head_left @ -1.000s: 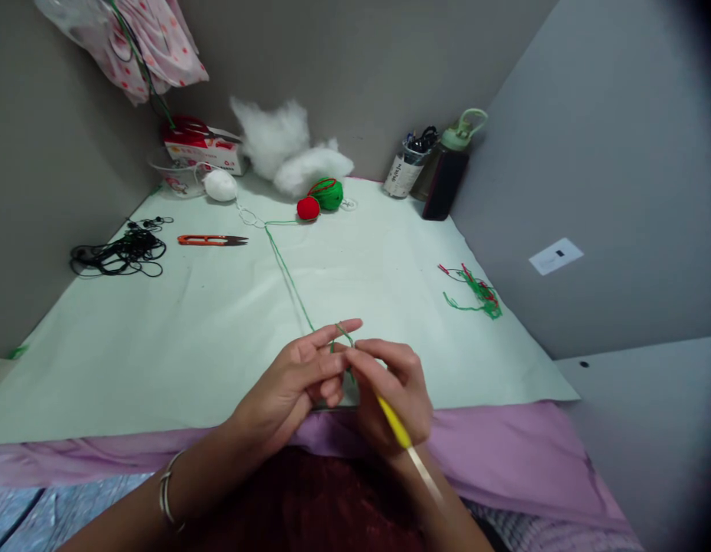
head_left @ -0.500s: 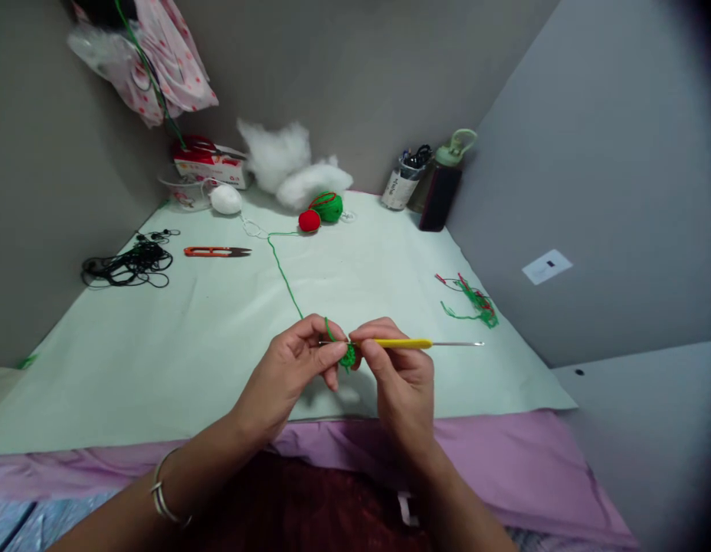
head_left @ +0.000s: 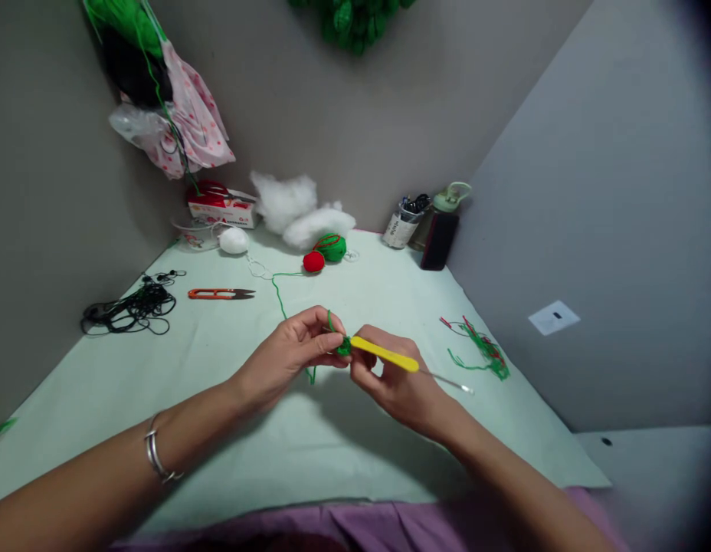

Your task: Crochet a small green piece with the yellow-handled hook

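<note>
Two hands are working close together above the pale tabletop point(head_left: 229, 429): the left hand point(head_left: 292, 345) is pinching a small green crochet piece point(head_left: 345, 346), yarn looping over its forefinger, while the right hand's point(head_left: 401, 383) fingers are gripping the yellow-handled hook point(head_left: 387, 354) right beside it.

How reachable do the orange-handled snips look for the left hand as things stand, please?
Probably reachable, yes: the snips lie uncovered on the pale cover, with nothing visible in between. The left hand is occupied, though, pinching the green crochet piece.
</note>
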Demonstrator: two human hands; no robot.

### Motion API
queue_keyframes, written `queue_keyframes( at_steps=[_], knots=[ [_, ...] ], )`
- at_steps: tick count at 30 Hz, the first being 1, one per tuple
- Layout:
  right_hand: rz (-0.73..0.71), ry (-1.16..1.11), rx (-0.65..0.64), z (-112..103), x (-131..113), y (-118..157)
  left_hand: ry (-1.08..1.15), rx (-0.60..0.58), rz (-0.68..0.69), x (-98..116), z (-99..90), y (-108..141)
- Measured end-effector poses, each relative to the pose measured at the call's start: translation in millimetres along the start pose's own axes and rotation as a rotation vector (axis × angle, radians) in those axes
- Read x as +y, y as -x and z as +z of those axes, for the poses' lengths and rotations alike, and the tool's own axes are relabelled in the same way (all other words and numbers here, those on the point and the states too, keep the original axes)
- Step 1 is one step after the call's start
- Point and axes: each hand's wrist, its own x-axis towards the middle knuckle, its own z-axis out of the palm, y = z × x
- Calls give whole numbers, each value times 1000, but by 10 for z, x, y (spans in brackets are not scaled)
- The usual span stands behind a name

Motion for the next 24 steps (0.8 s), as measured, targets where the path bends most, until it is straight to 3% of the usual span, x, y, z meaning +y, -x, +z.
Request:
queue_keyframes(
  at_steps=[4,8,17,24],
  knots=[
    [-175,261,32,131,261,-173,42,-54,-28,-2,-172,-243],
    [-222,299,43,256,541,-283,34,-75,-65,-52,-352,-516],
    [-90,232,-15,337,935,-289,73,-127,-255,-398,-556,-861],
    [-36,147,-27,358,985,-378,161,-201,-392,-291,-616,-873]
  ],
)
